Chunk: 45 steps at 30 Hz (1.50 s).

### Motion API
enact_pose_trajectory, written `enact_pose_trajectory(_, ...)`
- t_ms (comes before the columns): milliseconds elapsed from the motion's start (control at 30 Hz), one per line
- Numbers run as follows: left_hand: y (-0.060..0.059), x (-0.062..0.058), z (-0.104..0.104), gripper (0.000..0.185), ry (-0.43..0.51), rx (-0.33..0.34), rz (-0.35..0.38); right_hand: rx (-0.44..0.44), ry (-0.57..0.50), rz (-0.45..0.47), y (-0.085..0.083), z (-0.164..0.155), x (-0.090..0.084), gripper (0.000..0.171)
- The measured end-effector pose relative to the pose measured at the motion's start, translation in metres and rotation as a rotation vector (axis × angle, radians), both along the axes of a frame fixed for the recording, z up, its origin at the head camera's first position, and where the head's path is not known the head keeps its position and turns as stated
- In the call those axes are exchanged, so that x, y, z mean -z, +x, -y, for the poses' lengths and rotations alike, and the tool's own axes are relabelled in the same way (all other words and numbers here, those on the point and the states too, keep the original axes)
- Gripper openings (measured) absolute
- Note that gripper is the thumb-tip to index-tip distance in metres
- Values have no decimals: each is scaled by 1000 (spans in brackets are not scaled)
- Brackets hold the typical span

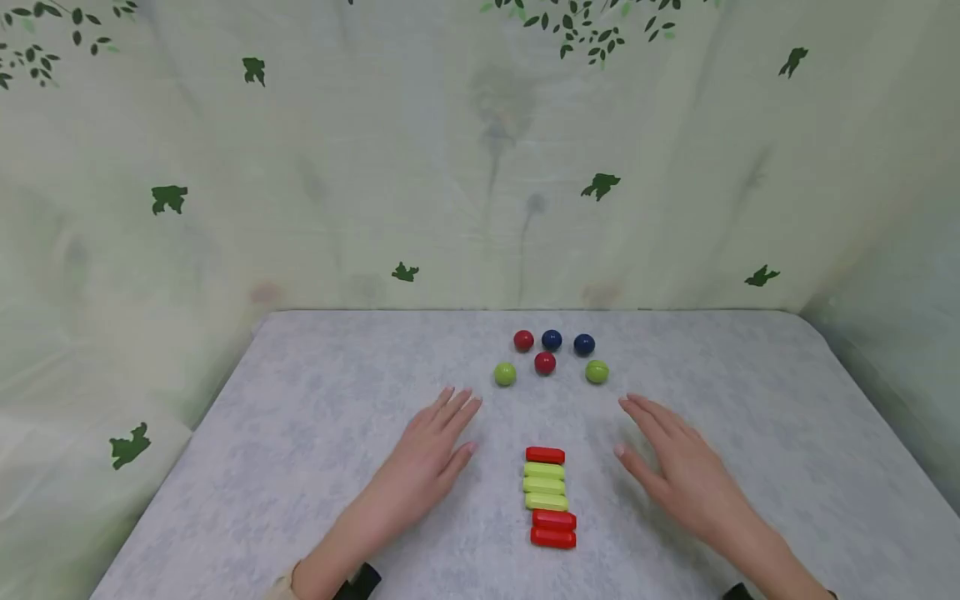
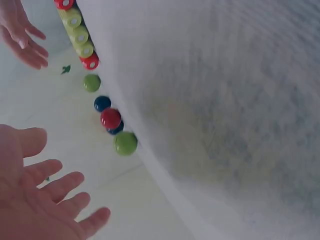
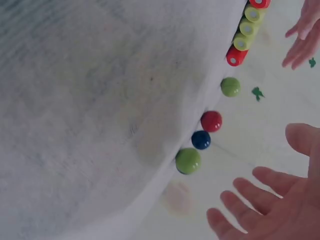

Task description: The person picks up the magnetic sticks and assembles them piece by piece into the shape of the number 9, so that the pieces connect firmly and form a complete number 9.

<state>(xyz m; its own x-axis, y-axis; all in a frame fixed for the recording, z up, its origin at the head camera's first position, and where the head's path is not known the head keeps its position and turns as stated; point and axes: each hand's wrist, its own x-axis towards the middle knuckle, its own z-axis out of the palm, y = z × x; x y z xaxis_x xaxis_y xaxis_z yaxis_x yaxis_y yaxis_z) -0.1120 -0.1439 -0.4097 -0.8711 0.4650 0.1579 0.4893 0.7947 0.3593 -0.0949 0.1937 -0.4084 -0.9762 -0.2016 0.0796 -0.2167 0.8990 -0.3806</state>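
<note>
Red and yellow-green rods make up a short column between the two thumbs, lying crosswise one below another: a red rod (image 1: 545, 455) level with the thumb tips, three yellow-green rods (image 1: 543, 485) next below it, and two more red rods (image 1: 553, 529) nearest the wrists, set slightly toward the right-hand fingers. The left hand (image 1: 429, 450) has its fingers extended and its thumb spread away from them, its palm free of any object; the right hand (image 1: 678, 468) mirrors it, fingers straight and loosely parted, thumb out toward the column. Both hands stand apart from the rods, one to each side. Beyond the fingertips sits a loose cluster of six balls. One green ball (image 1: 505, 374) is nearest the left fingertips, and another green ball (image 1: 597, 372) is just beyond the right ones. Between these two, one red ball (image 1: 545, 362) lies well past the thumbs; farther from the fingers are a second red ball (image 1: 523, 340) and two blue balls (image 1: 567, 342). The mottled grey tabletop (image 1: 330, 367) spreads under the fingers, and past its far edge hangs a pale sheet (image 1: 450, 208) printed with green leaves.
</note>
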Motion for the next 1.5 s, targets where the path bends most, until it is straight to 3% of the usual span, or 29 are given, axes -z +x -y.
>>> enact_pose_trajectory(167,-5,1,-10,50,204,11,153,-45,-171,34,-7,3,4,55)
enact_pose_trajectory(400,-19,10,-24,38,429,36,358,-128,-384,234,-21,14,10,43)
enact_pose_trajectory(500,-23,17,-30,33,467,22,447,-171,-421,286,-27,21,13,38)
enact_pose_trajectory(633,-30,26,-41,26,467,22,503,-235,-444,323,-35,26,17,32)
enact_pose_trajectory(933,-40,34,-60,23,470,37,566,-302,-472,427,-52,36,30,26)
enact_pose_trajectory(1500,-44,36,-64,17,409,95,495,-330,-415,376,-56,40,33,17)
